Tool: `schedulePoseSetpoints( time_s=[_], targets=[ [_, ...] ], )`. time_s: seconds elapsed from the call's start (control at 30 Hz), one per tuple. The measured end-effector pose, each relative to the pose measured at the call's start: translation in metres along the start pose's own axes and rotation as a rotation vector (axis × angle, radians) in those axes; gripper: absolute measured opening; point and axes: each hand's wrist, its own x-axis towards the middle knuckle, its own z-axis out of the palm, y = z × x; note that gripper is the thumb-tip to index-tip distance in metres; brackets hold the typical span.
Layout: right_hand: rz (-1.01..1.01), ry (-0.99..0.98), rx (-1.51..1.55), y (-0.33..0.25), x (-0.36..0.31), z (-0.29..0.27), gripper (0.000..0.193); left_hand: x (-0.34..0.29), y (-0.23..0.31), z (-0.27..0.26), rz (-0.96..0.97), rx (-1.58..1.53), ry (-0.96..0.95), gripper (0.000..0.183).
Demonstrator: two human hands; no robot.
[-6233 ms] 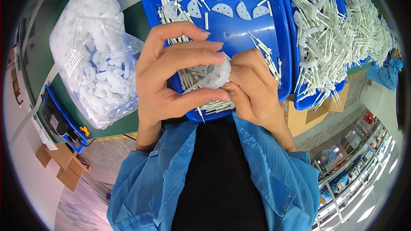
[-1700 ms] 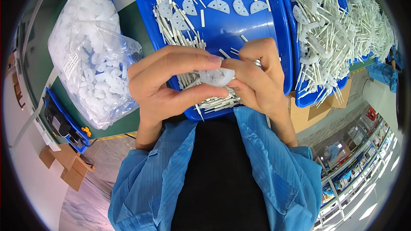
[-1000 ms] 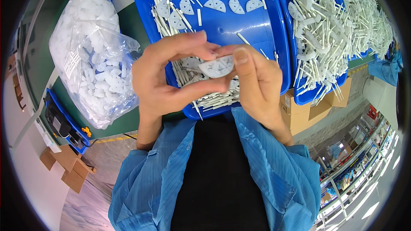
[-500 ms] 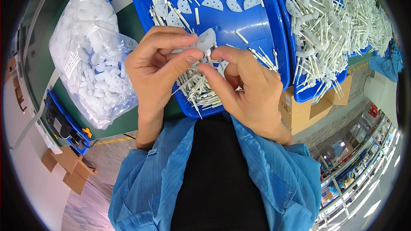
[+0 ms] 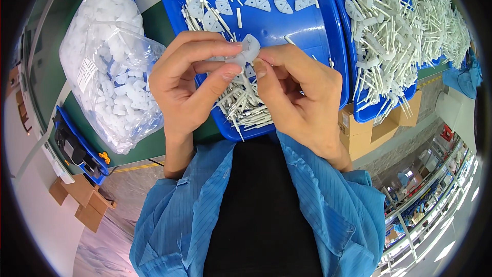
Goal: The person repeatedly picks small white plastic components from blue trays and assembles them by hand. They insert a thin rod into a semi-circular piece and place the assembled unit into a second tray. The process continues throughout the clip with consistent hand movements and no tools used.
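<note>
Over a blue tray (image 5: 302,31), both of my hands meet around one translucent white fan-shaped plastic piece (image 5: 250,46). My left hand (image 5: 187,79) pinches its left side between thumb and fingers. On its lower right edge, my right hand (image 5: 302,92) is closed, thumb against forefinger; whatever lies between those fingertips is hidden. Below the fingers, thin white rods (image 5: 246,109) lie heaped in the near part of the tray. Loose white fan-shaped pieces (image 5: 257,3) with small holes lie flat toward its far side, among more rods.
A clear bag (image 5: 115,79) full of white plastic pieces stands on the green table at the left. To the right, another blue tray (image 5: 365,114) is piled with white pieces joined to rods. Cardboard boxes (image 5: 356,136) sit below it. A small blue bin (image 5: 77,143) holds black items.
My right thumb and forefinger have moved up and closed against the plastic piece's edge. A short white stub that showed below the piece is now covered. The left hand keeps its pinch.
</note>
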Motion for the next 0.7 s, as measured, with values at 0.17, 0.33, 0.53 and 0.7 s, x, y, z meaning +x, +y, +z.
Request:
schedulePoseSetpoints(
  time_s=[0.17, 0.33, 0.53, 0.7],
  targets=[
    [-0.032, 0.001, -0.031, 0.001, -0.001, -0.002, 0.015, 0.002, -0.001, -0.001, 0.004, -0.006, -0.033, 0.027],
    [-0.257, 0.053, -0.269, 0.005, 0.002, -0.001, 0.013, 0.003, -0.002, -0.002, 0.005, 0.069, -0.049, 0.026],
    [-0.086, 0.009, -0.152, 0.001, 0.001, -0.012, 0.013, -0.001, -0.004, 0.0, -0.072, 0.018, -0.01, 0.025],
    [0.109, -0.054, -0.105, -0.009, -0.004, -0.015, 0.014, -0.002, -0.003, 0.001, -0.086, -0.048, 0.015, 0.025]
  ],
)
